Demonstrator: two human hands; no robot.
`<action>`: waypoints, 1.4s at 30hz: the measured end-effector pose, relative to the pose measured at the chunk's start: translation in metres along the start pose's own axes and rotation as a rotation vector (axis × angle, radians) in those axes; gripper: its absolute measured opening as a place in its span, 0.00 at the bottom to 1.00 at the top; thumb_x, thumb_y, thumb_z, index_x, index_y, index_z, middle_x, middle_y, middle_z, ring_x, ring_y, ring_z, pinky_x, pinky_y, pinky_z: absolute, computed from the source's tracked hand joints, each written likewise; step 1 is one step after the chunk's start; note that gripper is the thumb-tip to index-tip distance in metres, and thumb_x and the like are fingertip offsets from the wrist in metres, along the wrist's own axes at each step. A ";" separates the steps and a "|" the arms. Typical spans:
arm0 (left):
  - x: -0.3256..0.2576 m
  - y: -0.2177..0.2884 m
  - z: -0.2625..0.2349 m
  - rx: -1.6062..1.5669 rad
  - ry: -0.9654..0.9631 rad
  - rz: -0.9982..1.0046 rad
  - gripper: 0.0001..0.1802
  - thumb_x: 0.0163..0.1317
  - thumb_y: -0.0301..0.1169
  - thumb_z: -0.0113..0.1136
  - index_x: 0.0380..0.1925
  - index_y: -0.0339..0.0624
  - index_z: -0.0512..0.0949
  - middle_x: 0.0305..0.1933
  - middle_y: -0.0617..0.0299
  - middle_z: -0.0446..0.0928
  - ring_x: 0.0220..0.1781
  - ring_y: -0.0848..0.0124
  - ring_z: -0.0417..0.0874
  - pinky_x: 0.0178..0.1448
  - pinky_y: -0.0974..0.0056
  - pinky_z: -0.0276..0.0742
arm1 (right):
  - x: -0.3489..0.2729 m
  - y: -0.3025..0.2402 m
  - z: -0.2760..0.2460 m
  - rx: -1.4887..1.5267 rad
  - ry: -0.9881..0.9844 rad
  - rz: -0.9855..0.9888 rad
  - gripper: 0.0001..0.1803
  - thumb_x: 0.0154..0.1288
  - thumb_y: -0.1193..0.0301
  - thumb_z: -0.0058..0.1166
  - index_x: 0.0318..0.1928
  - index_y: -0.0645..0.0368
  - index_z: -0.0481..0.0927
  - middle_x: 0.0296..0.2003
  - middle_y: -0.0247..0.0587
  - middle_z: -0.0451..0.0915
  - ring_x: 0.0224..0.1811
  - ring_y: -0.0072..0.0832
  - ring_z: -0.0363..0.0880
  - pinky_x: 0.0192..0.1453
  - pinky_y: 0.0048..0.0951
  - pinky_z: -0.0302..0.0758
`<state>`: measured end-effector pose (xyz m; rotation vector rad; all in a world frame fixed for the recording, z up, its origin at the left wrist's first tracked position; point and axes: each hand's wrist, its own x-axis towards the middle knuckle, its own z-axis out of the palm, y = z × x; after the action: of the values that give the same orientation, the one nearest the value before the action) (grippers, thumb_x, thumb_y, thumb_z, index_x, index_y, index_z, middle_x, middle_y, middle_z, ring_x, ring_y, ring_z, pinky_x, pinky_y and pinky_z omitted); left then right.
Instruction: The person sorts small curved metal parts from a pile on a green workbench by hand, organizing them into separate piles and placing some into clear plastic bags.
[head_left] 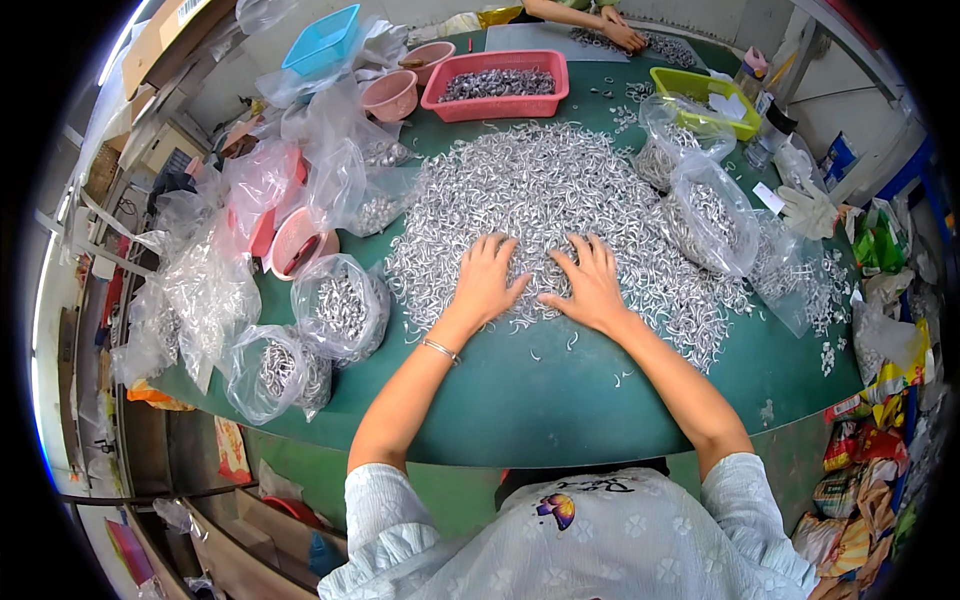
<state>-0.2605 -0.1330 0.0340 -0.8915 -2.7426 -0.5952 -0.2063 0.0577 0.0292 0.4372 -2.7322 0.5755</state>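
Both hands lie palm-down on the near edge of a large heap of small silver metal hooks (560, 190), which covers the middle of the green tabletop (560, 400). Left hand (487, 282): fingers spread wide and flat on the hooks, grip wide, nothing held; a thin bracelet (440, 350) sits at the wrist. Right hand (590, 285): same posture, fingers fanned, grip wide, nothing held. The two hands are near each other but apart. Loose hooks lie scattered on the tabletop just before the hands. Left of the heap: clear plastic bags (340, 305) filled with hooks. Right of the heap: more filled bags (712, 212). Far side: a pink tray (495, 85) of hooks, a yellow-green tray (705, 100), and another person's hands (620, 32).
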 end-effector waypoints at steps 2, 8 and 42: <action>0.000 0.005 -0.005 0.049 0.017 -0.007 0.29 0.53 0.42 0.59 0.54 0.41 0.69 0.59 0.48 0.65 0.62 0.51 0.61 0.63 0.48 0.56 | -0.003 -0.008 0.005 -0.063 0.023 -0.024 0.35 0.48 0.49 0.61 0.53 0.56 0.71 0.59 0.54 0.60 0.62 0.53 0.54 0.66 0.54 0.50; -0.039 0.028 -0.024 0.044 -0.096 0.149 0.24 0.54 0.40 0.59 0.50 0.44 0.72 0.59 0.51 0.64 0.64 0.49 0.58 0.65 0.47 0.55 | -0.040 -0.020 -0.014 0.112 -0.125 -0.202 0.25 0.52 0.59 0.60 0.49 0.54 0.73 0.50 0.39 0.70 0.60 0.44 0.60 0.66 0.54 0.51; -0.142 0.074 -0.032 -0.185 0.094 -0.231 0.12 0.52 0.17 0.54 0.38 0.34 0.75 0.53 0.52 0.68 0.56 0.50 0.65 0.57 0.54 0.65 | -0.123 -0.017 -0.056 0.586 0.147 0.389 0.08 0.56 0.81 0.52 0.38 0.65 0.74 0.39 0.44 0.76 0.39 0.33 0.75 0.43 0.27 0.70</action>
<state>-0.1005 -0.1661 0.0426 -0.5670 -2.7580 -0.9201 -0.0759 0.0946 0.0392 -0.0243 -2.4761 1.4583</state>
